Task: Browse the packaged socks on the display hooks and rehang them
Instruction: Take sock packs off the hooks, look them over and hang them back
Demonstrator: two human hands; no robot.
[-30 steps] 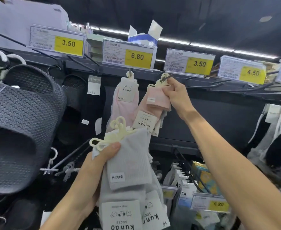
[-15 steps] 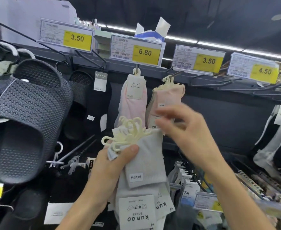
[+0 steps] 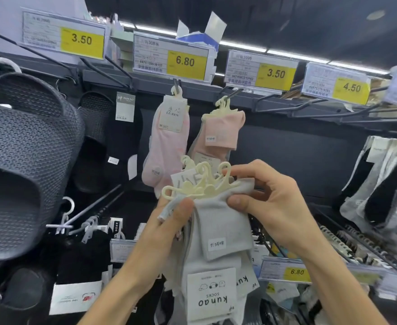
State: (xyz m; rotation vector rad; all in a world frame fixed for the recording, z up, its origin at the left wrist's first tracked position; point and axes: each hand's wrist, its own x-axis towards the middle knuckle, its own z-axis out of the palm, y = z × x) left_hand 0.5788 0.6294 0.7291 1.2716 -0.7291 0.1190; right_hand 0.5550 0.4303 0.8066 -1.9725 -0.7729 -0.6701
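A: Hands?
B: left hand [image 3: 169,221] grips the grey sock bundle [image 3: 221,231] below its cream hangers [image 3: 199,184]; right hand [image 3: 270,202] pinches the top cuff.
A: Rack?
B: pink socks [image 3: 223,132] hang on a hook [image 3: 230,93] just above (under the 3.50 tag [image 3: 260,71]).

grey socks [image 3: 218,231] bundle | cream hangers | held upright | pink socks [image 3: 223,132] hooked
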